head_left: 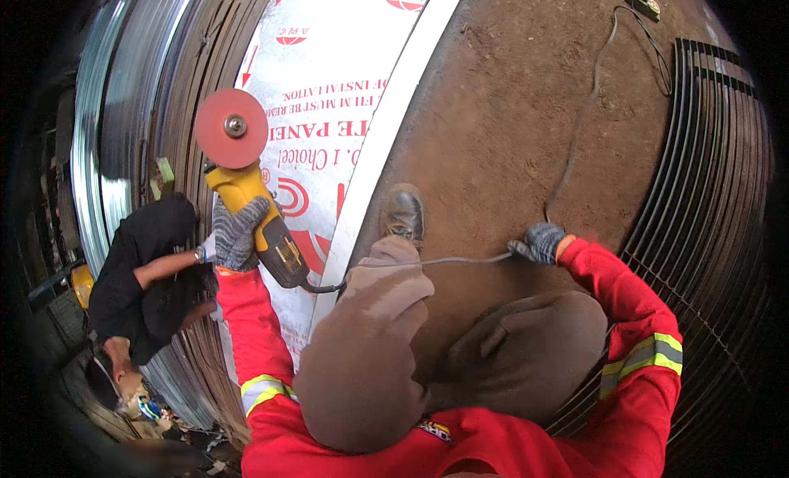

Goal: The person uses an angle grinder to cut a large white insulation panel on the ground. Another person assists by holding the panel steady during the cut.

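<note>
My left hand (pixel 238 231), in a grey knit glove, is closed round the body of a yellow and black angle grinder (pixel 261 223). Its red disc (pixel 232 126) points away from me, over the film-covered panel and the metal strips beside it. From the grinder's rear end a grey power cord (pixel 468 259) runs right, across my leg. My right hand (pixel 539 244), gloved too, is closed on that cord above the dirt floor. Beyond it the cord continues away to the far right.
A white panel (pixel 316 71) with red print lies left of my boot (pixel 403 212). Long metal strips (pixel 107 141) stretch along the left, where another person (pixel 152 272) crouches close to the grinder. Black bars (pixel 699 149) are stacked right. A socket block (pixel 641 1) lies at the far right.
</note>
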Tool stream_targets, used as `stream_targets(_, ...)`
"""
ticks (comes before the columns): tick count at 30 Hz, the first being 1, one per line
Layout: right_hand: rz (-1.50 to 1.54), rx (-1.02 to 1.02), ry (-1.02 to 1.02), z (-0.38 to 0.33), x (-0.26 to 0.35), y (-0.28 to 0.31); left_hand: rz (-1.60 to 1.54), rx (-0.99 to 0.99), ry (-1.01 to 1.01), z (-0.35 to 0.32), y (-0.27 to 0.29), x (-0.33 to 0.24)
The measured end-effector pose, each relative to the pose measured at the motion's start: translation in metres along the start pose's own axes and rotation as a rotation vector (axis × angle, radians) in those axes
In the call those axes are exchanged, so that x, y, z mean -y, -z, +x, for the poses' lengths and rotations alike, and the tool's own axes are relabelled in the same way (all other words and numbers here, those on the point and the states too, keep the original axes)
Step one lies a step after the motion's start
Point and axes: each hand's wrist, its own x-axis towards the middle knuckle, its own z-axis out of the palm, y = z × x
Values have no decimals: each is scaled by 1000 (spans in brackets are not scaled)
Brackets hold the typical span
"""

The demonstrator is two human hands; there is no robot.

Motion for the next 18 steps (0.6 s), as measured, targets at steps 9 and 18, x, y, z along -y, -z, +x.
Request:
stream_targets(9,-99,-741,438,4,48,19,257,58,-51,12,-24,42)
stream_targets(18,1039,-573,355,172,279,49,326,310,-30,115,-57,120)
